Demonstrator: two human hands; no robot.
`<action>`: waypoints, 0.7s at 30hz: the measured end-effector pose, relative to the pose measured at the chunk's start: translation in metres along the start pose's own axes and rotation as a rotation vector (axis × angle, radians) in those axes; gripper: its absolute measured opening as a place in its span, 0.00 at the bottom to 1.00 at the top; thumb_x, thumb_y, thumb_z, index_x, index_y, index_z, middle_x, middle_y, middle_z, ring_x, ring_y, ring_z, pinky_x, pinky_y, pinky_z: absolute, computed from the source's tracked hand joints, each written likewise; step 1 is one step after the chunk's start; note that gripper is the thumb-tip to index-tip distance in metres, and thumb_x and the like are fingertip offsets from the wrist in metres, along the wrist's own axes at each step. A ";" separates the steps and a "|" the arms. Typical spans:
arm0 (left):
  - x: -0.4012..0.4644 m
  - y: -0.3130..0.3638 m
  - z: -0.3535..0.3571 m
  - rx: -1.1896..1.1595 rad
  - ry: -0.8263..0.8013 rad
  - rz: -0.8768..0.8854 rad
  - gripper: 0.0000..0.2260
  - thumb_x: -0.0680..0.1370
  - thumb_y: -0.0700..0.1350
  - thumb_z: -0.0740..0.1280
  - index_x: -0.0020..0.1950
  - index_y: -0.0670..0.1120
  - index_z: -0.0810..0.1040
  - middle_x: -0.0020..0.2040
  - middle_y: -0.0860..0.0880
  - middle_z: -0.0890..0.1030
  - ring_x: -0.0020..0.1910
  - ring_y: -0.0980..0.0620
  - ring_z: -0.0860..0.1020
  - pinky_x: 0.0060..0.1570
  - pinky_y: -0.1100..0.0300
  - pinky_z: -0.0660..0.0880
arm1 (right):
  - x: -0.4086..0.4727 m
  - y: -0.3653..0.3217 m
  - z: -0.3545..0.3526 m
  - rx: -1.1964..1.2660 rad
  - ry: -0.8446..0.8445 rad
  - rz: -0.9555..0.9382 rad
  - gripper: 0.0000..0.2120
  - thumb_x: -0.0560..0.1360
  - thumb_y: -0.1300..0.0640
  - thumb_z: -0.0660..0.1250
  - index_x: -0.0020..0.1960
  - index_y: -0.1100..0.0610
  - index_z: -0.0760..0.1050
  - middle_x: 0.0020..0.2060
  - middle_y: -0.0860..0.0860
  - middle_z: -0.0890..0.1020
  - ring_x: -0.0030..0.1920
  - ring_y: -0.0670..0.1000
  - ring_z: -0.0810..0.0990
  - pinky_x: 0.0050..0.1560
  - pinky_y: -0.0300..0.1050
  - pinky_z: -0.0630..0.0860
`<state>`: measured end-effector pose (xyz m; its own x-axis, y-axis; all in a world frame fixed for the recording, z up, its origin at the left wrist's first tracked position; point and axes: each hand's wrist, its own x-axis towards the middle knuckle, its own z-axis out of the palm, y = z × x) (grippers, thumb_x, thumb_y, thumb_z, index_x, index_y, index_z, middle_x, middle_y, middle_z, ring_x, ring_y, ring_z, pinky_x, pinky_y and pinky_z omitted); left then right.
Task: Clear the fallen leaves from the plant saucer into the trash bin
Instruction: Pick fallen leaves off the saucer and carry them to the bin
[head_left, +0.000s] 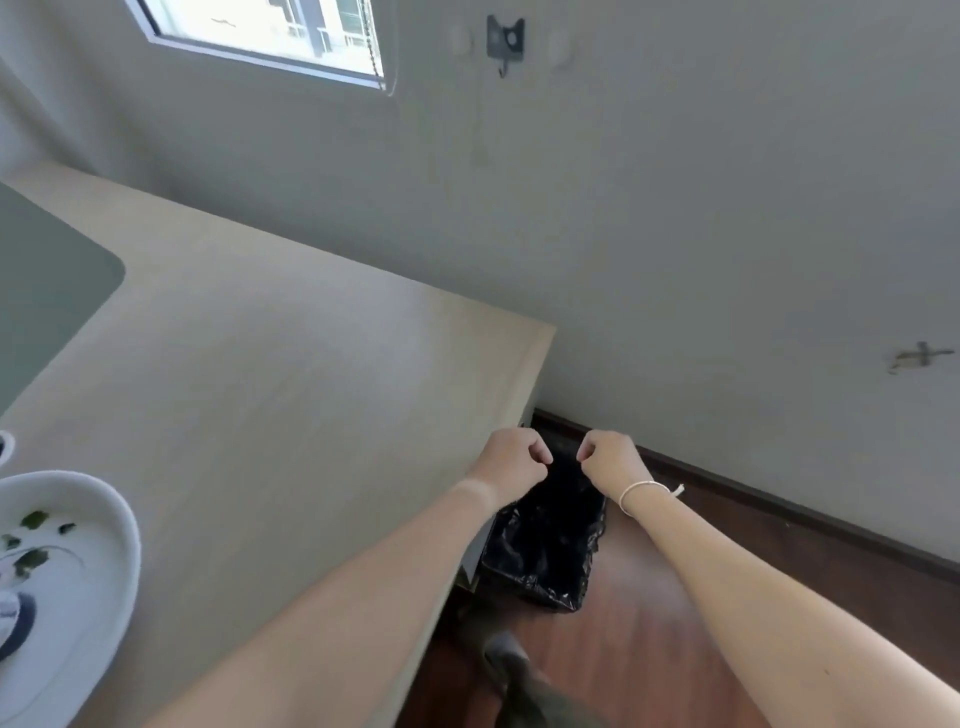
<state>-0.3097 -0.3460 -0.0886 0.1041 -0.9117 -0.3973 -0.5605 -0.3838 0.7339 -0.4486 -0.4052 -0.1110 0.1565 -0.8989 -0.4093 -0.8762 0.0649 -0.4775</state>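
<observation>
A white plant saucer (111, 525) sits at the left edge of the beige table, with several small green leaves (32, 558) lying in it. A trash bin (545, 556) lined with a black bag stands on the floor beside the table's right end. Both my hands hover over the bin's opening. My left hand (511, 462) and my right hand (610, 460) have their fingers curled and pinched together. Whether either hand holds a leaf cannot be made out.
The beige table (270, 395) fills the left and middle, with a grey-green mat (47, 291) at its far left. A grey wall with a dark skirting board (779, 512) runs behind the bin. Brown wooden floor (649, 649) lies to the right.
</observation>
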 end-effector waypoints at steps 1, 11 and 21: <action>0.003 0.001 0.004 -0.006 -0.010 -0.001 0.08 0.73 0.34 0.65 0.49 0.39 0.81 0.41 0.49 0.75 0.42 0.51 0.73 0.41 0.64 0.69 | 0.002 0.004 0.001 0.019 0.002 0.013 0.12 0.71 0.70 0.57 0.39 0.57 0.76 0.51 0.60 0.82 0.43 0.54 0.75 0.48 0.45 0.74; 0.024 0.008 0.021 0.038 -0.143 0.020 0.18 0.76 0.38 0.64 0.66 0.43 0.76 0.66 0.45 0.77 0.65 0.50 0.75 0.67 0.60 0.69 | 0.016 0.028 -0.006 0.124 -0.035 0.080 0.17 0.73 0.67 0.60 0.59 0.60 0.77 0.60 0.57 0.79 0.60 0.56 0.77 0.63 0.47 0.73; 0.017 0.014 -0.006 0.009 -0.005 0.049 0.17 0.76 0.40 0.64 0.66 0.44 0.76 0.55 0.45 0.80 0.54 0.50 0.78 0.53 0.66 0.69 | 0.015 0.003 -0.020 0.134 -0.007 -0.017 0.17 0.73 0.65 0.61 0.60 0.59 0.77 0.61 0.57 0.79 0.62 0.56 0.76 0.65 0.46 0.71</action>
<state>-0.3108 -0.3679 -0.0821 0.0719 -0.9286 -0.3640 -0.5718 -0.3373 0.7478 -0.4581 -0.4270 -0.1025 0.1739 -0.8974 -0.4056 -0.8047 0.1079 -0.5838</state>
